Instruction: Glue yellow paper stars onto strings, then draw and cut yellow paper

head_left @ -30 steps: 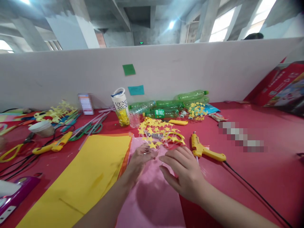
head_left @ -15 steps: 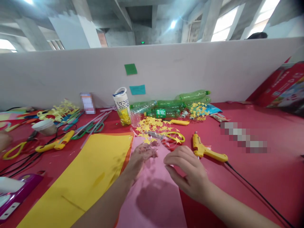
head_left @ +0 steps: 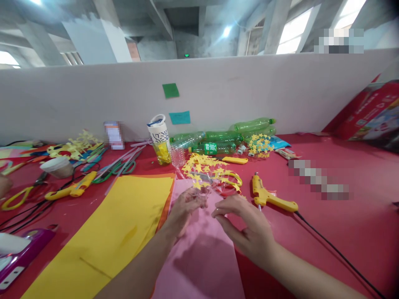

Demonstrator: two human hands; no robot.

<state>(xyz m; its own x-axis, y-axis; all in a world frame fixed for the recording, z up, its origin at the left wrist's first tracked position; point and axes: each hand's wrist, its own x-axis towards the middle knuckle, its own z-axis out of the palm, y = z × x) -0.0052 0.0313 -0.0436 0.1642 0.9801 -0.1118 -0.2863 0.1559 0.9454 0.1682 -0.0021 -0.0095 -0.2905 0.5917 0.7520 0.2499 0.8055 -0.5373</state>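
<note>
My left hand is closed around a clear plastic piece, whose exact shape is hard to see. Beyond it spreads a cluster of yellow paper stars, some seemingly on clear plastic strips joined to the held piece. To the right, my right hand is apart from the plastic, its thumb and fingertips brought together in a pinch. Whatever lies between those fingertips is too small to make out. Both hands are over a pink sheet. Scissors with yellow handles lie partly beneath the stars.
A yellow glue gun lies right, its cord running forward. Left are yellow sheets, another glue gun, a purple power strip and a paper cup. Green bottles and a tumbler line the partition. Another person's hand shows far left.
My right hand's fingertips have shifted slightly left and drawn closer together. The stars by my left hand have moved a little right. A blurred patch now covers the top right.
</note>
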